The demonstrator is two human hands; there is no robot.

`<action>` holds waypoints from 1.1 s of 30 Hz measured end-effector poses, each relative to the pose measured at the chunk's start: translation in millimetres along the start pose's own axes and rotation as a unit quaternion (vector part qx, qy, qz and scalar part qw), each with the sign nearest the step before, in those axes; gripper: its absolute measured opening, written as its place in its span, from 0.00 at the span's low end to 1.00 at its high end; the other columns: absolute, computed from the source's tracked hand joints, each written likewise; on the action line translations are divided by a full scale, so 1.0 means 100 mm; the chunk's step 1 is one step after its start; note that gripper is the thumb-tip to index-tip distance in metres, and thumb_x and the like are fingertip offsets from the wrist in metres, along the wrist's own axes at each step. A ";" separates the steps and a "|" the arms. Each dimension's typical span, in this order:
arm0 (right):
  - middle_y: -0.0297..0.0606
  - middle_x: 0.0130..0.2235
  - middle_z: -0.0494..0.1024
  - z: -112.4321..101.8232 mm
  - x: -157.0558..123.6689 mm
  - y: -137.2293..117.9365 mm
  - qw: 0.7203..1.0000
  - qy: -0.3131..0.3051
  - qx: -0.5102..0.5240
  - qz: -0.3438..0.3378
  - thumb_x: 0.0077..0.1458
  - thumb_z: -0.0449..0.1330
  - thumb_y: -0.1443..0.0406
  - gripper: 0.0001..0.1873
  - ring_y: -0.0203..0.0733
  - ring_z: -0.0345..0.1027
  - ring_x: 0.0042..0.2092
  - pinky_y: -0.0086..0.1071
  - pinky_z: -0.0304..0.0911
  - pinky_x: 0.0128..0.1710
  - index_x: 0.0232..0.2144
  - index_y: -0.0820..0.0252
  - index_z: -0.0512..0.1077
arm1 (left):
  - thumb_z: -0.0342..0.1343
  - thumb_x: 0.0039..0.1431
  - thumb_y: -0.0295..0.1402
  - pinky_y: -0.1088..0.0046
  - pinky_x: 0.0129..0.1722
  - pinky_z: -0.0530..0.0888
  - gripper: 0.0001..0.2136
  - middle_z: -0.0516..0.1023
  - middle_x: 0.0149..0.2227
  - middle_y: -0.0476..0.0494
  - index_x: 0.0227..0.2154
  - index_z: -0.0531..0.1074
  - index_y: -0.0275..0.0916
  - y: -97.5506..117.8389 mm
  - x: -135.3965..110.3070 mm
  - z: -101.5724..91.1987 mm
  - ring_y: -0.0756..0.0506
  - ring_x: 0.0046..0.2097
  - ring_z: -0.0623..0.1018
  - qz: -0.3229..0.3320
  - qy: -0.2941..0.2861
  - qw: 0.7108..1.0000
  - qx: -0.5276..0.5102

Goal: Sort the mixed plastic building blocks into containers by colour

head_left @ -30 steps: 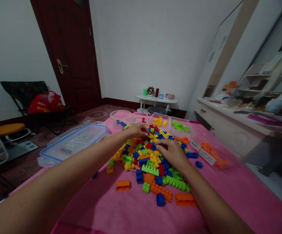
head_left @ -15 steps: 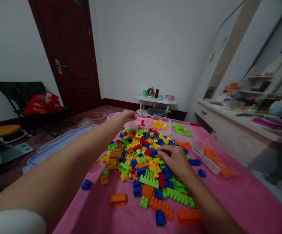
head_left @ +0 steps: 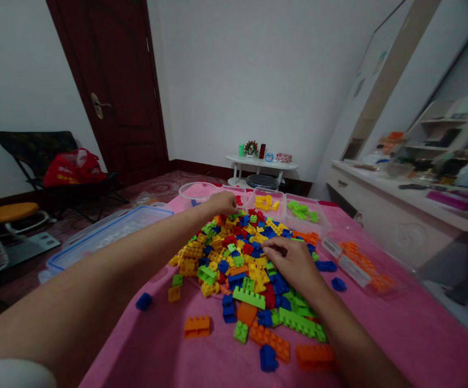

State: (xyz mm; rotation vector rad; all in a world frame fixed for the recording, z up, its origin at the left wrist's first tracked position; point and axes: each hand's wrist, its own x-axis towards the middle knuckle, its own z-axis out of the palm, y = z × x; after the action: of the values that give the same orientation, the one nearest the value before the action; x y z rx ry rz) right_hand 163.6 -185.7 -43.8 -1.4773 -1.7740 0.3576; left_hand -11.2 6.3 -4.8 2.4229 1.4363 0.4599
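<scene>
Clear tubs [head_left: 285, 213] hold few bricks [head_left: 300, 209]; pile [head_left: 237, 258] mostly unsorted. Left hand [head_left: 223, 203] curled, contents indiscernible. Right hand [head_left: 292, 261] bent onto pile, grasp unclear.

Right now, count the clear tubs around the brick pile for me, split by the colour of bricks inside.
Blue-brick tub: 1
Red-brick tub: 1
Yellow-brick tub: 1
Green-brick tub: 1
Orange-brick tub: 1
Total: 5
</scene>
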 end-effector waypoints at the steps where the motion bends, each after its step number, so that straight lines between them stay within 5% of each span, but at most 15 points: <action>1: 0.35 0.29 0.79 0.00 0.00 -0.01 1.000 -0.001 -0.006 -0.002 0.50 0.56 0.65 0.09 0.39 0.71 0.30 0.30 0.62 0.30 0.30 0.57 0.77 | 0.62 0.40 0.40 0.74 0.36 0.67 0.11 0.76 0.25 0.42 0.22 0.77 0.37 0.00 -0.04 0.05 0.43 0.35 0.75 0.001 0.002 0.999 0.033; 5: 0.35 0.30 0.79 -0.02 0.00 -0.05 1.000 -0.003 -0.022 -0.017 0.50 0.56 0.66 0.09 0.40 0.72 0.32 0.31 0.63 0.32 0.30 0.57 0.77 | 0.61 0.43 0.42 0.70 0.38 0.68 0.13 0.78 0.32 0.36 0.28 0.78 0.37 0.01 -0.19 0.19 0.39 0.39 0.76 0.018 0.006 0.996 0.090; 13: 0.35 0.30 0.79 -0.05 0.01 -0.04 0.999 0.007 -0.035 -0.030 0.50 0.56 0.66 0.09 0.39 0.72 0.32 0.30 0.63 0.32 0.30 0.57 0.77 | 0.63 0.42 0.41 0.75 0.34 0.67 0.20 0.78 0.38 0.41 0.39 0.76 0.37 -0.17 -0.37 0.22 0.44 0.39 0.75 0.023 0.034 0.998 0.048; 18: 0.38 0.34 0.79 -0.06 0.02 -0.01 0.997 0.066 -0.039 -0.022 0.49 0.57 0.65 0.11 0.38 0.69 0.28 0.31 0.64 0.30 0.35 0.59 0.76 | 0.61 0.44 0.43 0.76 0.29 0.66 0.16 0.77 0.28 0.45 0.30 0.77 0.34 -0.06 -0.54 0.24 0.47 0.32 0.73 0.020 0.099 0.990 -0.100; 24: 0.43 0.44 0.74 -0.07 0.04 -0.04 0.992 0.087 0.088 0.026 0.49 0.58 0.59 0.28 0.32 0.67 0.24 0.28 0.64 0.23 0.53 0.58 0.64 | 0.61 0.45 0.45 0.78 0.26 0.67 0.19 0.76 0.28 0.46 0.33 0.75 0.32 0.51 -0.85 0.41 0.51 0.28 0.72 0.070 -0.031 0.891 -0.448; 28: 0.43 0.43 0.73 -0.08 0.03 -0.06 0.989 0.043 0.130 0.056 0.50 0.58 0.56 0.28 0.35 0.70 0.25 0.29 0.66 0.22 0.53 0.58 0.64 | 0.63 0.44 0.39 0.78 0.29 0.71 0.16 0.76 0.28 0.47 0.34 0.74 0.33 0.74 -0.98 0.52 0.53 0.27 0.73 0.063 -0.074 0.839 -0.536; 33: 0.41 0.41 0.74 -0.07 0.02 -0.06 0.975 0.019 0.196 0.105 0.46 0.60 0.62 0.24 0.35 0.71 0.24 0.30 0.68 0.22 0.48 0.60 0.66 | 0.60 0.46 0.37 0.77 0.31 0.73 0.16 0.77 0.29 0.45 0.36 0.73 0.32 0.76 -1.07 0.55 0.52 0.27 0.75 0.048 -0.113 0.802 -0.584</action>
State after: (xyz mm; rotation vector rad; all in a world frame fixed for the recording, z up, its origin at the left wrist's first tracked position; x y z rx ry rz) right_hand 164.8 -187.2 -34.2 -1.3727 -1.4172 0.7375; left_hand 23.3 -127.8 -37.5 1.4346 0.5663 0.7492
